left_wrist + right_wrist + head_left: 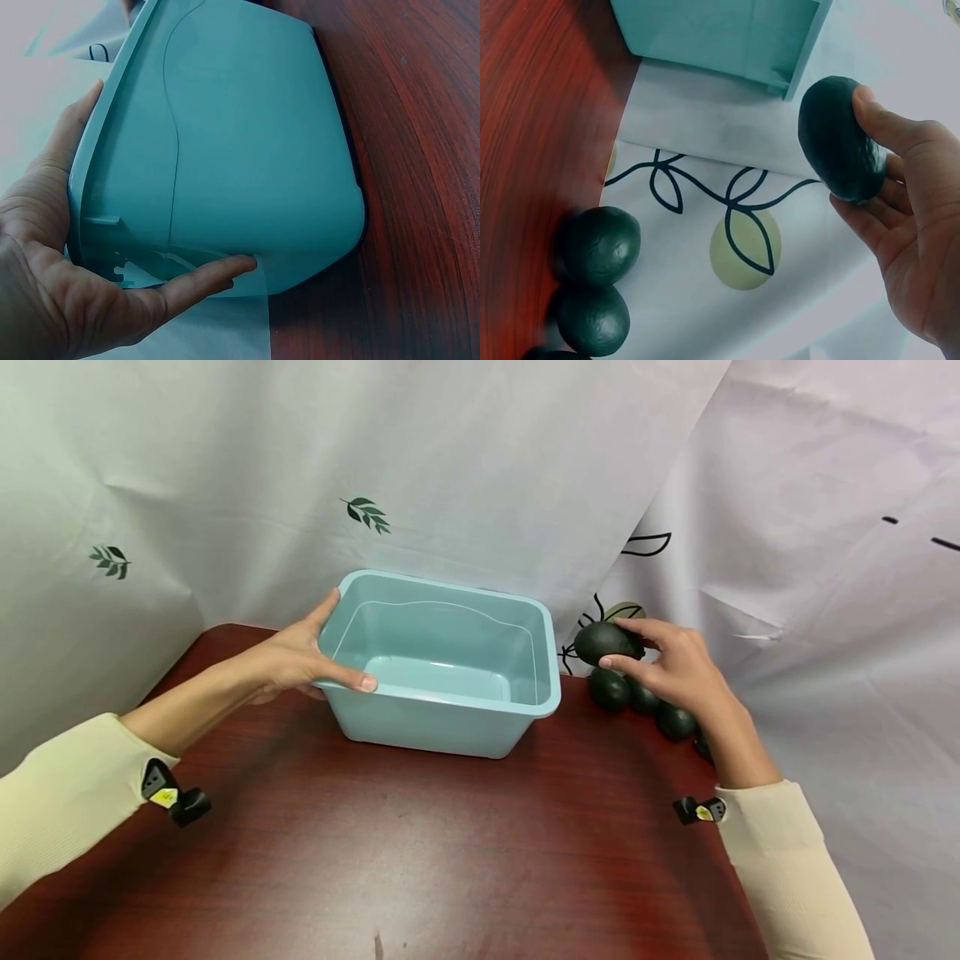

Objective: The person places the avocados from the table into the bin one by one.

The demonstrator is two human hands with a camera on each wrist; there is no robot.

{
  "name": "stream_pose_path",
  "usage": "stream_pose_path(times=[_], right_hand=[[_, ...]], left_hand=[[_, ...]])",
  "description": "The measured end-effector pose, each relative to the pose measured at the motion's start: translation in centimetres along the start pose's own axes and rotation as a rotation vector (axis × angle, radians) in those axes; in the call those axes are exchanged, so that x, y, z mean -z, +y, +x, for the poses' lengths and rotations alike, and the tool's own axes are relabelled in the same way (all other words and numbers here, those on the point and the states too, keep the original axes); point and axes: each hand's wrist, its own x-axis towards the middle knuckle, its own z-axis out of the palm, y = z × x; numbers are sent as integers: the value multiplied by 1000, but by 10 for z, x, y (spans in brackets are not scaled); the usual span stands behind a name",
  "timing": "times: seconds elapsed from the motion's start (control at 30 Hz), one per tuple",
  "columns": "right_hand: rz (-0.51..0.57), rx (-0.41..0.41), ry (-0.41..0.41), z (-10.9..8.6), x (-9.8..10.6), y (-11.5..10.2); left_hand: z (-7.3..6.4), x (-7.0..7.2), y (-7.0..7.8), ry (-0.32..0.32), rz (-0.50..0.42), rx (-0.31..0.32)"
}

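My left hand (pixel 288 656) rests on the left corner of a pale blue plastic tub (pixel 420 722), fingers and thumb spread nearly straight. Its thumb lies along the front rim and a finger runs up the left side; in the left wrist view, other fingers press the end wall. The tub stands on the table and nothing lies on its visible floor. Beyond its right end, my right hand (pixel 675 668) holds a dark green avocado (pixel 840 139) between thumb and fingers. That avocado is up at about rim height, above several more avocados (pixel 609 689) on the table.
The red-brown wooden table (pixel 420 852) spreads out in front of the tub. White cloth (pixel 465 477) with leaf prints hangs close behind the tub and down the right side. The other avocados (pixel 600 247) line the right table edge against the cloth.
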Motion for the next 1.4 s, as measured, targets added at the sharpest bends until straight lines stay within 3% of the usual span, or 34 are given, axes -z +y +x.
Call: stream_pose_path(times=[0.4, 0.9, 1.4], right_hand=[[18, 7, 14, 10, 1, -9], [68, 126, 53, 25, -7, -20], [72, 166, 55, 36, -12, -33]], left_hand=[[0, 0, 2, 3, 6, 10], [1, 1, 0, 8, 9, 12], [1, -1, 1, 4, 2, 14]])
